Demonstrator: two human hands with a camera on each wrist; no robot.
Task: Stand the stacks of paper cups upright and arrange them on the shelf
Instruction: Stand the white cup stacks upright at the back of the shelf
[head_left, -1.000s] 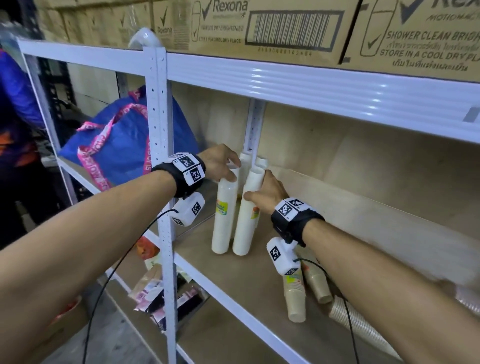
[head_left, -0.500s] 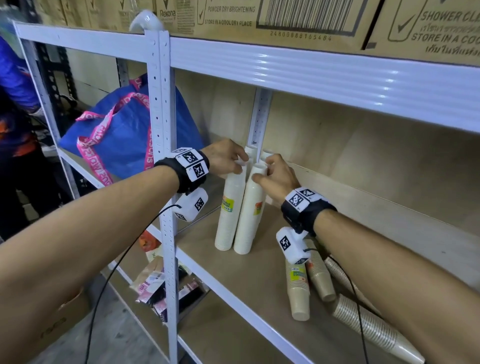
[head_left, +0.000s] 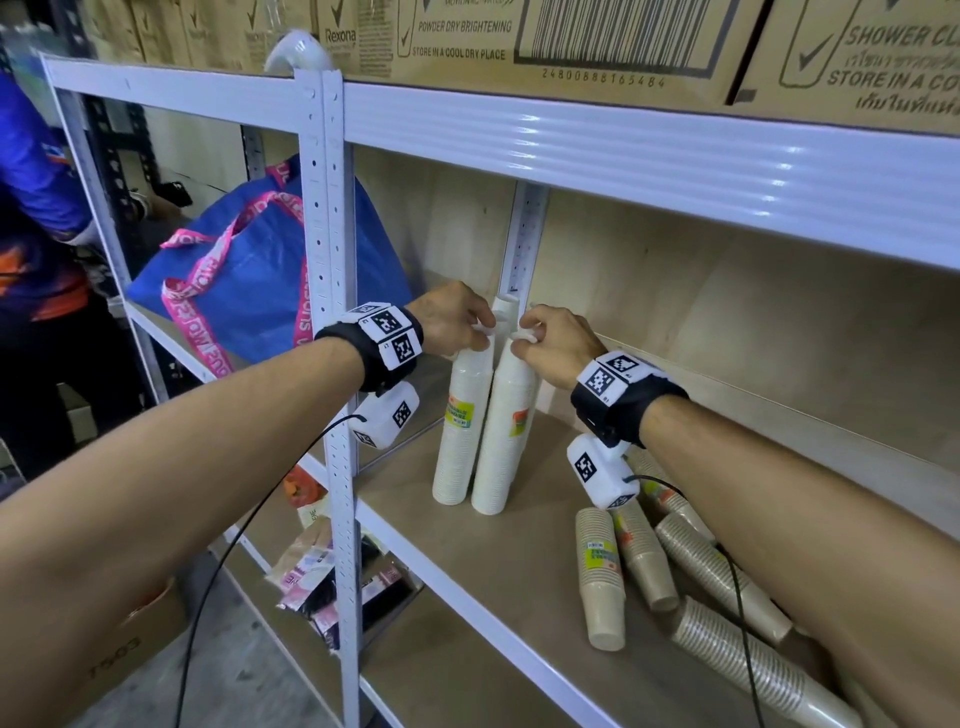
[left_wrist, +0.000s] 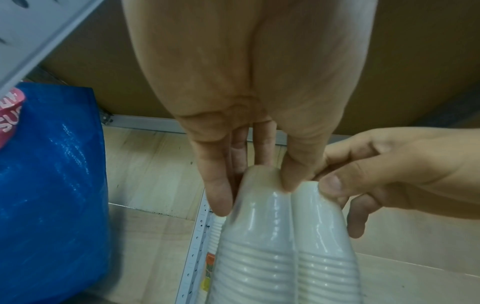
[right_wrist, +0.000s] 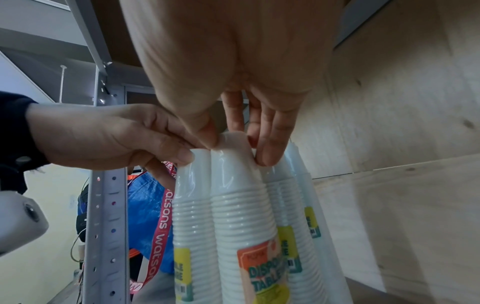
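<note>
Two upright stacks of white paper cups stand side by side on the wooden shelf board (head_left: 457, 587), their tops leaning together. My left hand (head_left: 480, 327) pinches the top of the left stack (head_left: 462, 431); the left wrist view shows thumb and fingers of that hand (left_wrist: 257, 183) on its tip (left_wrist: 259, 236). My right hand (head_left: 524, 335) pinches the top of the right stack (head_left: 506, 441), seen close in the right wrist view (right_wrist: 233, 142) on the wrapped tip (right_wrist: 241, 205). More white stacks (right_wrist: 298, 185) stand behind. Several brown cup stacks (head_left: 602, 577) lie on their sides at the right.
A white steel post (head_left: 332, 364) rises just left of the cups and a white beam (head_left: 623, 150) crosses overhead, with cartons on top. A blue bag (head_left: 249, 270) fills the neighbouring bay. Another person (head_left: 31, 208) stands at far left. Packets (head_left: 332, 587) lie on the lower shelf.
Both hands slid up from the stacks' upper sides to their very tops. The two white stacks, parallel before, now lean together at the top.
</note>
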